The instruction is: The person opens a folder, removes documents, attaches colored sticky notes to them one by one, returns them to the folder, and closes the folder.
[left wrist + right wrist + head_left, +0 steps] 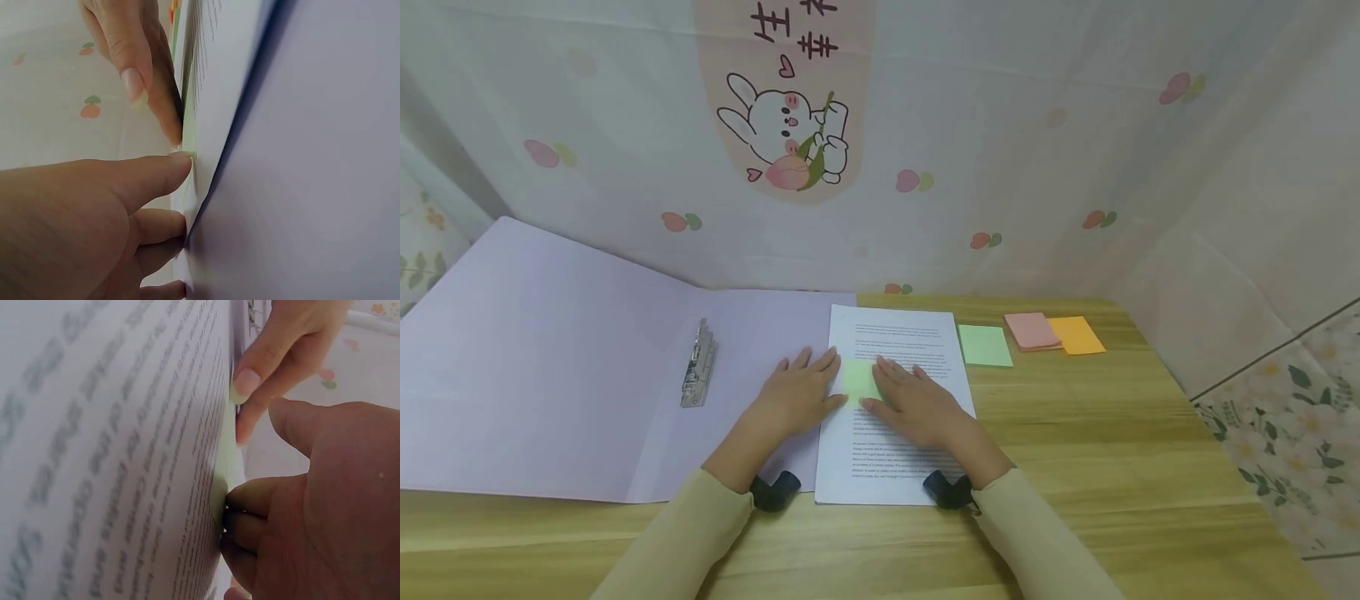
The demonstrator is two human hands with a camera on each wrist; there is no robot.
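Probably flimsy — best taken by an edge — the green sticky note (859, 379) lies between left hand (796, 393) and right hand (919, 405), fingers extended.

The head camera looks forward and down across the table (1075, 442) to its far edge; both wrist cameras look along the sheets (887, 467) up close, sharing left hand (796, 398), right hand (919, 407) and the green note (857, 382) between.

The right hand (917, 404) is hiding lines on the white pages (835, 475), whose nearest print (103, 469) is blurring in the right wrist view. In the head view, the purple folder (550, 350) is running off the left edge.
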